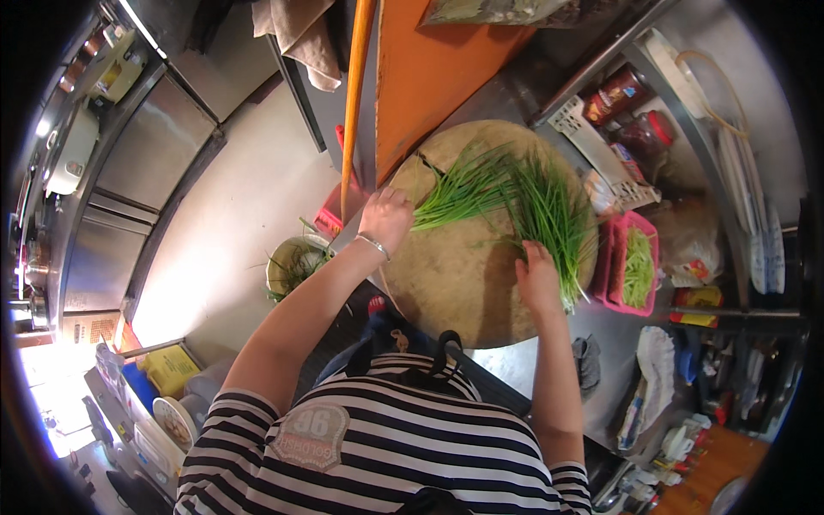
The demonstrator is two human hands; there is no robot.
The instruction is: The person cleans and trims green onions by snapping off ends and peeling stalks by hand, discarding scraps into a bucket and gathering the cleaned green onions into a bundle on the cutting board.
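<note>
A round wooden chopping block [463, 277] stands before me, with two bunches of long thin green stalks, probably chives or thin scallions, lying on it. My left hand [388, 215] is closed around the pale stem end of the left bunch [460, 190] at the block's left edge. That bunch fans out towards the far side, where its tips meet the other one. At the inner side of the right bunch [557, 225] is my right hand [539, 277], fingers pointing away from me. Whether it grips any stalks is hidden.
Right of the block, a pink basket [653, 283] holds pale green cut strips. Left and lower stands a bucket [273, 261] with green scraps. A wooden pole [358, 96] rises beside an orange board [428, 77] beyond the block. Jars and a white rack [595, 151] line the right.
</note>
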